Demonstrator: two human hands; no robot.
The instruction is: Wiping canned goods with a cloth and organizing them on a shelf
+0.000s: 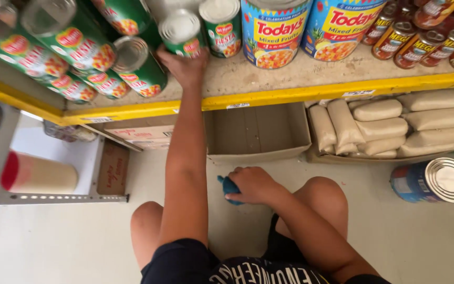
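The left hand (185,66) wraps around a small green can (181,32) on the shelf (300,73), can upright just above it; the right hand (253,185) clenches a blue cloth (229,186) down near the floor (53,242).

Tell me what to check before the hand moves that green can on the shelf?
1. Left hand has the small green can: ok, fingers touch its lower part, though how firmly cannot be told.
2. Can upright: not ok, it tilts.
3. Room on the shelf beside it: ok, bare patch to the right.
4. Neighbouring green cans steady: not ok, several lie tipped on their sides.
5. Right hand free to help: not ok, it rests on the floor holding a blue cloth.
6. Floor clear: not ok, a big can lies on its side.
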